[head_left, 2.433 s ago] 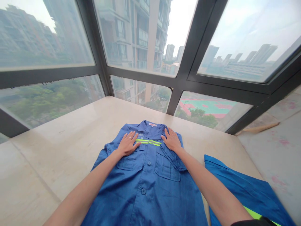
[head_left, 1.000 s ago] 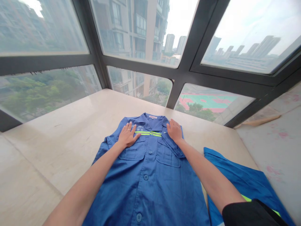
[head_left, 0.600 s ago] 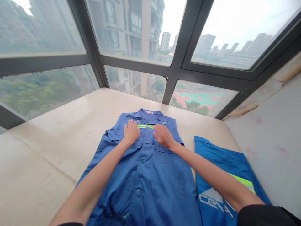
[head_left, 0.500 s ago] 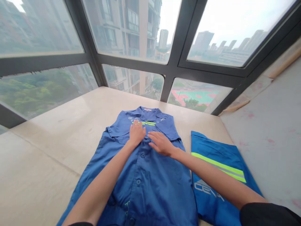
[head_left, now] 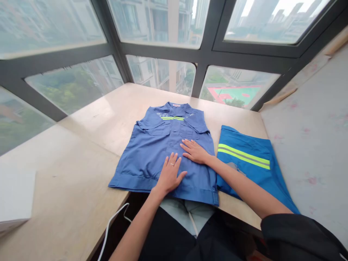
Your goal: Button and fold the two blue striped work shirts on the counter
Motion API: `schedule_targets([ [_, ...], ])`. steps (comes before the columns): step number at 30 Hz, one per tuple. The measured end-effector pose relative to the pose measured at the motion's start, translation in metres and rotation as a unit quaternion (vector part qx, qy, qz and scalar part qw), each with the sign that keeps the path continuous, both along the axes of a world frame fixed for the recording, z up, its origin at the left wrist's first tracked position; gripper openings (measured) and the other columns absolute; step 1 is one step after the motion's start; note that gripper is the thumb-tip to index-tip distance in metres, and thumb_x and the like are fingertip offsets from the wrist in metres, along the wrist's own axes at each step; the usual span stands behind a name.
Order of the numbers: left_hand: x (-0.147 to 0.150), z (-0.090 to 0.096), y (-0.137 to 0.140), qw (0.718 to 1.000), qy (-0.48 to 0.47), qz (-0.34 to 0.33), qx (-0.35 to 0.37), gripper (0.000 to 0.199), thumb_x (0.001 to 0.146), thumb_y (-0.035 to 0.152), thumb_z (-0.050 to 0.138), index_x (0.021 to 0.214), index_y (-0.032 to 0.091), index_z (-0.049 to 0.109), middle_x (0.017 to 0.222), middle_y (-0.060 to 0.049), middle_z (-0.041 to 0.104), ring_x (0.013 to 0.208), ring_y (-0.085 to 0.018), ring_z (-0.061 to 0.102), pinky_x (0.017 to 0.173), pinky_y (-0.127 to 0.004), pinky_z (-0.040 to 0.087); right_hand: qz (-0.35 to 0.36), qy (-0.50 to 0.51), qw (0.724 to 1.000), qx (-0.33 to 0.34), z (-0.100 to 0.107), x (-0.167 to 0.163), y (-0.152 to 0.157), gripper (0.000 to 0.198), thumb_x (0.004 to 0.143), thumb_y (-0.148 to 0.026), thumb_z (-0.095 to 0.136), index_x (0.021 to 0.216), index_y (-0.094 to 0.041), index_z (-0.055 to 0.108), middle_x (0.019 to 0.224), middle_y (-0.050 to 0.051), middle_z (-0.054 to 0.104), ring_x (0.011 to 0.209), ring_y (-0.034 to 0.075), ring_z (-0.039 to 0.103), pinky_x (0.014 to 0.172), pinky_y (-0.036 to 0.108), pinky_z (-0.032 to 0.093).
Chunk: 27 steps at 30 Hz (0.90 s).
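Note:
A blue work shirt [head_left: 152,159] lies front up on the pale window ledge, collar toward the windows. Its short sleeves are folded inward over the chest, and a yellow-green stripe shows between them. My left hand [head_left: 170,174], with a ring on one finger, rests flat on the lower front of the shirt, fingers spread. Farther up and to the right, my right hand [head_left: 195,151] lies on the shirt below the pocket, its fingers stretched out. Neither hand grips the cloth. The shirt's hem reaches the ledge's front edge, above my lap.
Right of the shirt lies a folded brighter blue garment [head_left: 244,145] with yellow-green and grey stripes, beside the wall [head_left: 307,145]. A white box-like object [head_left: 16,195] sits at the left. A white cable [head_left: 107,232] hangs by the ledge's front edge. Dark-framed windows [head_left: 163,50] stand behind.
Both hands have slid down the shirt toward me, from the chest to the lower front; the left moved farther. My view has tilted down, bringing the shirt's hem and my lap into sight.

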<state>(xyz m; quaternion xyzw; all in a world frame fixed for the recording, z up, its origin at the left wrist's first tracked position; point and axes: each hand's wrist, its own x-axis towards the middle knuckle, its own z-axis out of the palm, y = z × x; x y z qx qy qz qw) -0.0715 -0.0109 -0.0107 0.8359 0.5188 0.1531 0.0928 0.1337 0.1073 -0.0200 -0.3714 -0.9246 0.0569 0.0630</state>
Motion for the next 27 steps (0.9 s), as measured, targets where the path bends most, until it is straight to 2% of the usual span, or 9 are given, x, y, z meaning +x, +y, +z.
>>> schedule_targets([
  [4,-0.037,0.005,-0.037,0.994,0.063,-0.091,-0.017,0.097,0.08,0.065,0.061,0.153,0.012,0.027,0.16,-0.02,0.024,0.151,-0.035,0.011,0.121,-0.055,0.017,-0.034,0.018,0.999,0.004,0.01,-0.007,-0.014,0.058,0.101,-0.042,0.04,0.149,-0.01,0.04,0.157,0.021,0.032,0.147,0.033,0.026,0.118,0.055,0.025],
  [7,-0.057,0.003,-0.051,0.987,0.111,-0.114,0.0,0.1,0.076,0.038,0.071,0.156,0.014,0.016,0.163,-0.019,0.015,0.151,-0.034,0.005,0.122,-0.054,0.015,-0.03,0.073,0.997,-0.006,0.019,-0.011,-0.045,0.061,0.1,-0.043,0.041,0.15,-0.008,0.036,0.155,0.023,0.034,0.147,0.032,0.029,0.118,0.053,0.027],
  [9,-0.067,0.0,-0.053,0.987,0.119,-0.105,0.019,0.096,0.075,0.013,0.062,0.157,0.015,0.012,0.163,-0.019,0.017,0.151,-0.032,0.007,0.122,-0.052,0.017,-0.006,0.115,0.993,-0.028,0.025,-0.01,-0.072,0.063,0.1,-0.046,0.042,0.153,-0.013,0.031,0.155,0.02,0.036,0.146,0.03,0.03,0.118,0.052,0.029],
  [11,-0.075,-0.001,-0.051,0.99,0.095,-0.097,0.037,0.096,0.07,0.002,0.053,0.157,0.012,0.012,0.16,-0.021,0.023,0.151,-0.031,0.013,0.121,-0.051,0.022,0.02,0.143,0.987,-0.065,0.028,-0.005,-0.101,0.068,0.099,-0.049,0.044,0.155,-0.017,0.025,0.156,0.018,0.035,0.147,0.028,0.03,0.118,0.051,0.03],
  [13,-0.082,0.003,-0.047,0.993,0.05,-0.097,0.048,0.092,0.069,0.001,0.051,0.155,0.01,0.02,0.157,-0.022,0.032,0.148,-0.031,0.024,0.118,-0.049,0.031,0.039,0.156,0.981,-0.108,0.031,0.003,-0.127,0.075,0.097,-0.053,0.048,0.157,-0.018,0.021,0.157,0.017,0.033,0.147,0.028,0.029,0.118,0.051,0.03],
  [16,-0.088,0.022,-0.041,0.993,-0.005,-0.105,0.054,0.065,0.075,0.008,0.053,0.14,0.014,0.048,0.142,-0.018,0.053,0.132,-0.029,0.051,0.107,-0.044,0.046,0.045,0.17,0.972,-0.157,0.037,0.015,-0.157,0.09,0.09,-0.06,0.057,0.158,-0.018,0.016,0.158,0.019,0.031,0.147,0.03,0.029,0.118,0.051,0.029],
  [21,-0.086,0.065,-0.032,0.991,-0.009,-0.121,0.053,0.035,0.081,0.015,0.056,0.114,0.021,0.067,0.116,-0.009,0.071,0.103,-0.022,0.068,0.09,-0.034,0.055,0.027,0.178,0.974,-0.14,0.053,0.013,-0.179,0.108,0.079,-0.061,0.07,0.159,-0.02,0.009,0.16,0.02,0.025,0.148,0.033,0.026,0.119,0.052,0.028],
  [24,-0.079,0.081,-0.026,0.992,0.007,-0.116,0.052,0.03,0.083,0.018,0.056,0.109,0.022,0.07,0.108,-0.006,0.074,0.092,-0.021,0.071,0.082,-0.032,0.056,0.01,0.165,0.981,-0.105,0.058,0.002,-0.18,0.1,0.081,-0.046,0.073,0.158,-0.019,0.014,0.16,0.019,0.026,0.147,0.033,0.026,0.118,0.052,0.029],
  [27,-0.077,0.09,-0.022,0.994,0.013,-0.091,0.059,0.03,0.084,0.019,0.056,0.11,0.023,0.071,0.108,-0.005,0.075,0.09,-0.021,0.071,0.08,-0.032,0.056,-0.054,0.183,0.978,-0.089,0.062,-0.001,-0.175,0.074,0.082,-0.02,0.064,0.15,-0.015,0.034,0.15,0.019,0.043,0.139,0.031,0.042,0.111,0.047,0.041],
])
